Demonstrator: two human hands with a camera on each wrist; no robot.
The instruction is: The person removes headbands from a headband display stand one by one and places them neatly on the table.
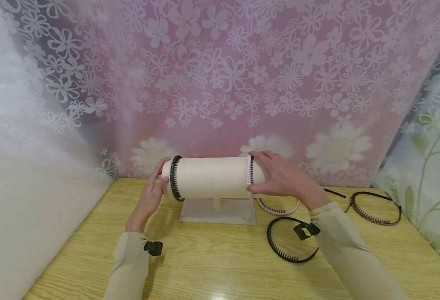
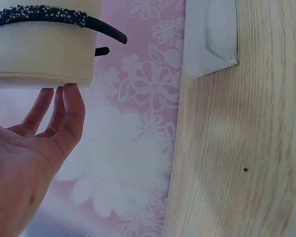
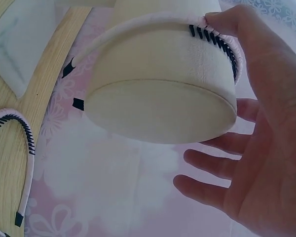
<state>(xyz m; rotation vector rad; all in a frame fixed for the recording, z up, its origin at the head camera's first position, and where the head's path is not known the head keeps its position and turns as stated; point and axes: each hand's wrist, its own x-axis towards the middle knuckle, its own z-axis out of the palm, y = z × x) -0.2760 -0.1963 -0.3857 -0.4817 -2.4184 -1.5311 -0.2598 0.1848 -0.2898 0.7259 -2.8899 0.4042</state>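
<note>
while both arms reached forward in the head view, the left hand held the left end of a cream cylinder, mid-frame; well apart from it, the right hand pinched the pink headband circling the cylinder's right end. a dark headband ringed the left end. in the left wrist view, fingertips touched the cylinder's end at upper left, below the dark headband's glittering stones. in the right wrist view, the thumb pressed the pink headband, upper right, black teeth lining its inner side.
</note>
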